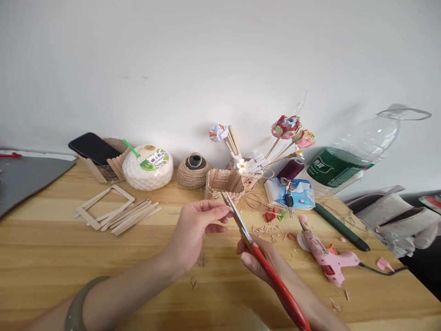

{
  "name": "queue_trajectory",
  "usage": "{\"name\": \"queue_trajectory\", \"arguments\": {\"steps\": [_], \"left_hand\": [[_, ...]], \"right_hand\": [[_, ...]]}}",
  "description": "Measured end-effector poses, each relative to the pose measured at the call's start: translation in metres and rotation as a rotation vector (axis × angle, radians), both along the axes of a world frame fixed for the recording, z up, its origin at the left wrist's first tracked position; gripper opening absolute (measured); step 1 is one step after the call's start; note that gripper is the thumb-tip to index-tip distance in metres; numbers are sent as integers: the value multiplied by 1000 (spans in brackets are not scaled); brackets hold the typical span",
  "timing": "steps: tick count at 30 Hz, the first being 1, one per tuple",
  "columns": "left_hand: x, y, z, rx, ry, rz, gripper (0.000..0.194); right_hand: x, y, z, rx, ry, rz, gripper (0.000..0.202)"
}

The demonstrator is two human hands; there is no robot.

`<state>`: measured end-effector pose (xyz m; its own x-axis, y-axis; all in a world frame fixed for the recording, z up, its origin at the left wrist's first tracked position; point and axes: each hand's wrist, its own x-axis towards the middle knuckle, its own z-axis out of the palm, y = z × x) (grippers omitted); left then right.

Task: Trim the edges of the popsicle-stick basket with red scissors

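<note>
My right hand [258,259] holds scissors [263,262] with long red handles. Their slightly parted blades point up and away from me. Beside the blade tips, my left hand [203,225] pinches something too small to make out between thumb and fingers. Just behind both hands stands a box made of wooden craft sticks [225,181], its lower front partly hidden. A small bundle of thin brown strands [202,259] and a curled scrap [195,282] lie on the wooden table [138,280] below my left hand.
Left are loose craft sticks [134,217], a stick frame [103,207], a phone [94,148] and a coconut [147,166]. Behind sit a twine ball [193,171] and paper flowers [286,126]. A pink glue gun [324,257], wood chips [267,232] and a plastic bottle [351,151] occupy the right.
</note>
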<state>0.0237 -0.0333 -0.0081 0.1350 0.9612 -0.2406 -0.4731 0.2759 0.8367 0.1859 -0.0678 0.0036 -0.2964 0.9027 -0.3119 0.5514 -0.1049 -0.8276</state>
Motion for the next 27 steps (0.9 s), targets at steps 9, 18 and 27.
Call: {"name": "queue_trajectory", "arguments": {"steps": [9,18,27], "left_hand": [[0,2,6,25,131,27,5],[-1,4,7,36,185,49,4],[0,2,9,36,188,68,4]], "right_hand": [[1,0,-1,3,20,39,49],[1,1,-5,14,-11,44,45],[-2,4,-9,43,-40,20,45]]}}
